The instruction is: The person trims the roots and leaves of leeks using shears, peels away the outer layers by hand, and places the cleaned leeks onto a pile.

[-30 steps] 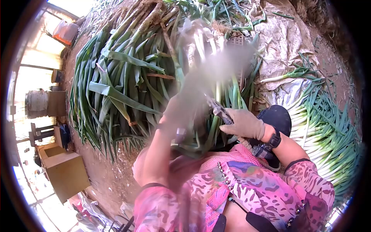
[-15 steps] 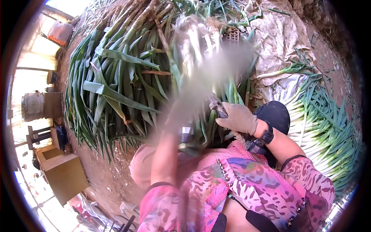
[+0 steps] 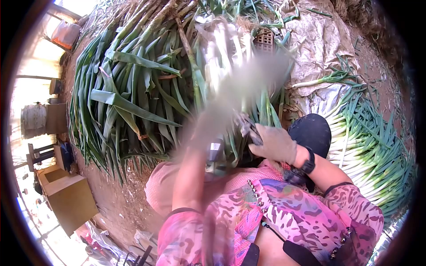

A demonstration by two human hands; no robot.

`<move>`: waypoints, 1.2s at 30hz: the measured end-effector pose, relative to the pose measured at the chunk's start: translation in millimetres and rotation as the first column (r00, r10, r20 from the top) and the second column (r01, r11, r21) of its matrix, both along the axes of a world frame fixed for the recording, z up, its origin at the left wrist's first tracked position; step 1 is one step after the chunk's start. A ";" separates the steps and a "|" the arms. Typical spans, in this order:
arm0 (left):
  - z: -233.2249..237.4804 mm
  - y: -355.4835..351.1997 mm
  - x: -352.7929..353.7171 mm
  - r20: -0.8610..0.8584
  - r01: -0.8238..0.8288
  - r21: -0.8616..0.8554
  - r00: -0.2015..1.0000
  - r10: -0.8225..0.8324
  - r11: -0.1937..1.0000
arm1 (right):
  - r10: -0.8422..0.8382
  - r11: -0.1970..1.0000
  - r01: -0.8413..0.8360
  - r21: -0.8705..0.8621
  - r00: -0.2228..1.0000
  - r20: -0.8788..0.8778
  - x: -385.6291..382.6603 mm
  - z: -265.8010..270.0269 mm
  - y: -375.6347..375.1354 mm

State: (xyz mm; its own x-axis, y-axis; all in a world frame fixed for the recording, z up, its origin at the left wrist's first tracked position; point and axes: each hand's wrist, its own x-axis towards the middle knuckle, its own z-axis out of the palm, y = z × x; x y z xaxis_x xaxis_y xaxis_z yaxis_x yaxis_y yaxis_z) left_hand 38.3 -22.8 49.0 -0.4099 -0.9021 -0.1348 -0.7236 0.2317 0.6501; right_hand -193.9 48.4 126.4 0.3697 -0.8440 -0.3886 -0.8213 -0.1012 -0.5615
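Note:
My right hand (image 3: pixel 276 144), in a beige work glove with a dark watch above it, is closed in front of my lap. Its fingers curl toward the lower green leaves of long green onions (image 3: pixel 265 106); I cannot tell what they hold. My left forearm (image 3: pixel 188 179) reaches up from the left, and a grey smear across the view hides my left hand. Dark, dirty glove fingertips (image 3: pixel 245 124) show beside the smear, close to my right hand. Beyond, pale cleaned stalks (image 3: pixel 224 44) lie with their white root ends away from me.
A large heap of untrimmed green onions (image 3: pixel 133 88) fills the left. Cleaned green onions (image 3: pixel 368 142) fan out at right, beside a crumpled pale sheet (image 3: pixel 317 48). A plastic crate (image 3: pixel 265 39) shows at the top. My dark knee (image 3: pixel 313 135) stands at right; a wooden box (image 3: pixel 71 195) sits far left.
The view has shifted slightly left. My right hand has dropped a little and its wrist has turned slightly; the onion heaps lie as before.

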 end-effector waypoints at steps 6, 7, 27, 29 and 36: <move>-42.5 1.2 -3.5 -0.262 -0.328 0.758 0.639 0.724 0.564 | -0.137 0.988 0.144 0.061 0.985 -0.101 18.6 -29.4 -66.8; -33.1 1.2 -7.6 -0.172 -0.420 0.638 0.739 0.651 0.646 | -0.133 0.988 0.139 0.061 0.987 -0.094 18.2 -24.8 -66.4; -10.0 -13.7 -42.9 0.002 -0.375 0.180 0.925 0.381 0.909 | -0.016 0.999 0.017 -0.038 0.999 0.039 7.1 -49.3 -105.4; -13.0 -18.8 -35.0 -0.283 -0.248 0.119 0.920 0.273 0.961 | 0.001 0.995 0.005 -0.095 0.998 0.065 7.2 -89.4 -132.6; -36.0 -20.6 -25.8 -0.647 -0.119 0.532 0.581 0.494 0.838 | -0.024 0.999 0.022 -0.049 0.999 -0.026 23.2 -23.8 -133.8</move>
